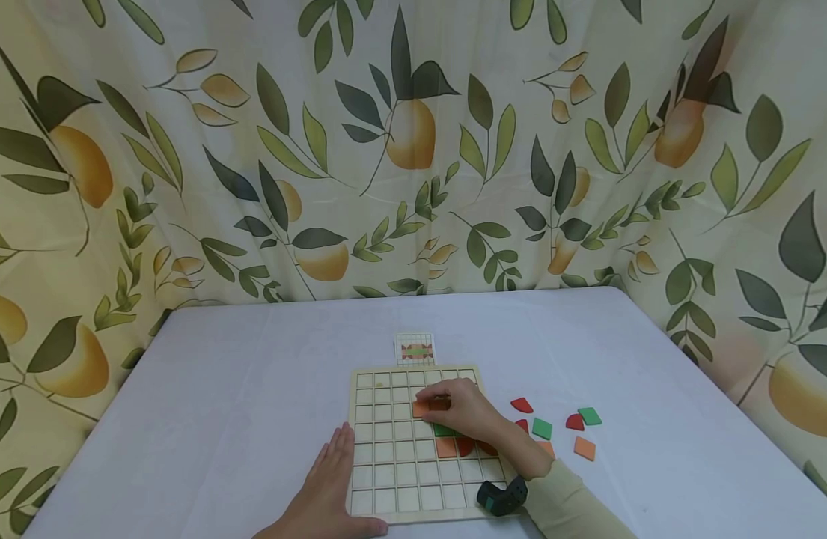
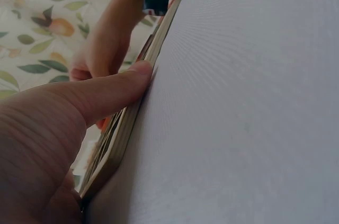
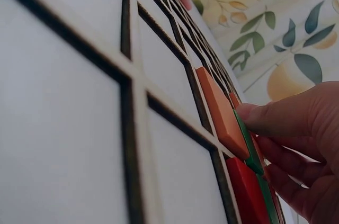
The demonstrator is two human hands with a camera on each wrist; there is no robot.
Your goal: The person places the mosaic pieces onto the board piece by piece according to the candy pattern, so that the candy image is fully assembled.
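A wooden grid board [image 1: 384, 452] lies on the table. My left hand [image 1: 322, 486] rests along its left side with straight fingers, and the left thumb [image 2: 119, 89] presses the front edge. Over the board's upper middle, my right hand [image 1: 467, 408] pinches an orange square tile [image 1: 420, 409] between thumb and index finger, at a grid cell. Below that hand sit a green piece [image 1: 444, 430], another orange tile [image 1: 445, 448] and a red piece [image 1: 464, 447] in cells. The right wrist view shows the nearer orange tile [image 3: 222, 113] beside a red piece [image 3: 246, 192]. The right palm and forearm hide other pieces.
A small pattern card [image 1: 415, 350] lies just behind the board. Right of it are several loose pieces, among them a red one [image 1: 522, 405], a green one [image 1: 542, 429] and an orange one [image 1: 584, 448]. A leaf-and-fruit curtain [image 1: 413, 224] surrounds the table's far sides.
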